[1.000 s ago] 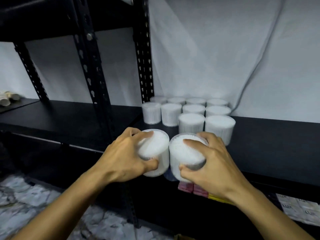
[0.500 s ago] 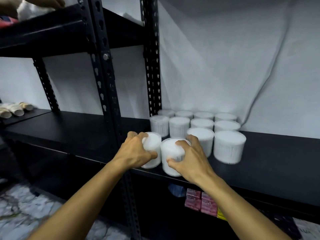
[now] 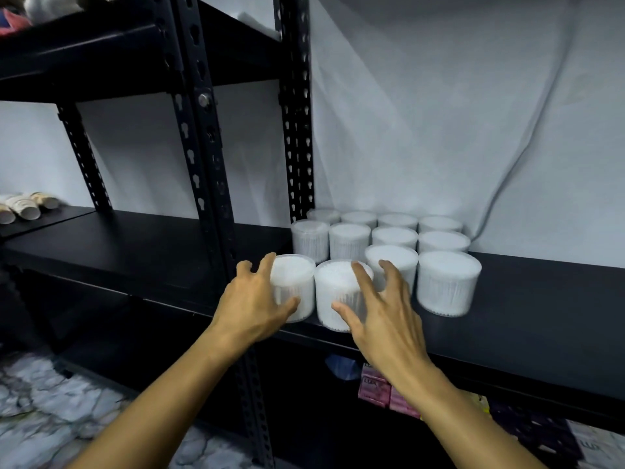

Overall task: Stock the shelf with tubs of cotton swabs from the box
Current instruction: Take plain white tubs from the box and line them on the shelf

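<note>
Several clear round tubs of white cotton swabs stand in rows on the black shelf (image 3: 541, 299). Two tubs stand at the shelf's front edge: the left front tub (image 3: 297, 282) and the right front tub (image 3: 338, 292). My left hand (image 3: 253, 299) is spread open around the left front tub, thumb by its lower side, fingers lifted off its top. My right hand (image 3: 382, 309) is spread open over the right front tub, fingers apart. Another tub (image 3: 446, 282) stands at the row's right end. The box is out of view.
Black perforated uprights (image 3: 206, 164) stand just left of the tubs. An upper shelf (image 3: 101, 55) hangs overhead on the left. Pink packets (image 3: 375, 387) lie on the lower shelf. Rolled items (image 3: 23, 208) sit far left. White cloth covers the wall.
Both hands carried a tub each up to the shelf, set them down at its front edge, and have now spread their fingers off them.
</note>
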A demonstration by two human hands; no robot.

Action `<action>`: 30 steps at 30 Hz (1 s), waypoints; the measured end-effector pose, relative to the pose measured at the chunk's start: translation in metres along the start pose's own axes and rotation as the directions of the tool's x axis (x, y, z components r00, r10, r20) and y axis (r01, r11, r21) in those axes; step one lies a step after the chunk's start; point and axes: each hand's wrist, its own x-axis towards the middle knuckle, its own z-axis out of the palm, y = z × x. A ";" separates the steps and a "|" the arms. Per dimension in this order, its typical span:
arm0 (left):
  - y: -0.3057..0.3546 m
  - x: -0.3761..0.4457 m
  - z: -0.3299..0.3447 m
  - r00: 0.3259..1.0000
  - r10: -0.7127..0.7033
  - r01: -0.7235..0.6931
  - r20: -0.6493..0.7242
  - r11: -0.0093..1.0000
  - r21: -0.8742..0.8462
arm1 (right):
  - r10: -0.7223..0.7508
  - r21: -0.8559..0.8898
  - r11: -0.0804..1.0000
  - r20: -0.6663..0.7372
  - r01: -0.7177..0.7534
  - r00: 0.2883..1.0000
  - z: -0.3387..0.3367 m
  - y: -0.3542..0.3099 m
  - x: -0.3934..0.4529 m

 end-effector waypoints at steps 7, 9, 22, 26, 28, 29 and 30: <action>0.003 -0.008 0.015 0.997 -0.048 0.047 -0.065 0.999 -0.011 | 0.046 0.082 0.996 0.005 -0.047 0.999 0.021 -0.009 -0.010; 0.002 0.001 0.017 0.995 -0.055 0.053 -0.079 0.998 -0.032 | 0.047 0.092 0.995 -0.006 -0.046 0.999 0.026 -0.011 -0.003; 0.005 0.047 0.040 0.994 -0.045 0.033 -0.099 0.992 -0.123 | 0.072 -0.066 0.995 0.042 -0.069 0.997 0.050 -0.019 0.041; 0.002 0.058 0.047 0.994 -0.030 0.019 -0.102 0.993 -0.115 | 0.080 -0.122 0.990 0.018 -0.077 0.997 0.058 -0.019 0.049; 0.001 0.063 0.049 0.994 -0.022 0.010 -0.106 0.994 -0.105 | 0.085 -0.150 0.985 0.019 -0.081 0.996 0.059 -0.019 0.052; 0.001 0.065 0.049 0.994 -0.019 0.007 -0.109 0.995 -0.103 | 0.086 -0.159 0.984 0.030 -0.080 0.996 0.059 -0.019 0.053; 0.001 0.067 0.050 0.993 -0.017 0.005 -0.113 0.995 -0.104 | 0.086 -0.164 0.983 0.046 -0.078 0.995 0.059 -0.020 0.054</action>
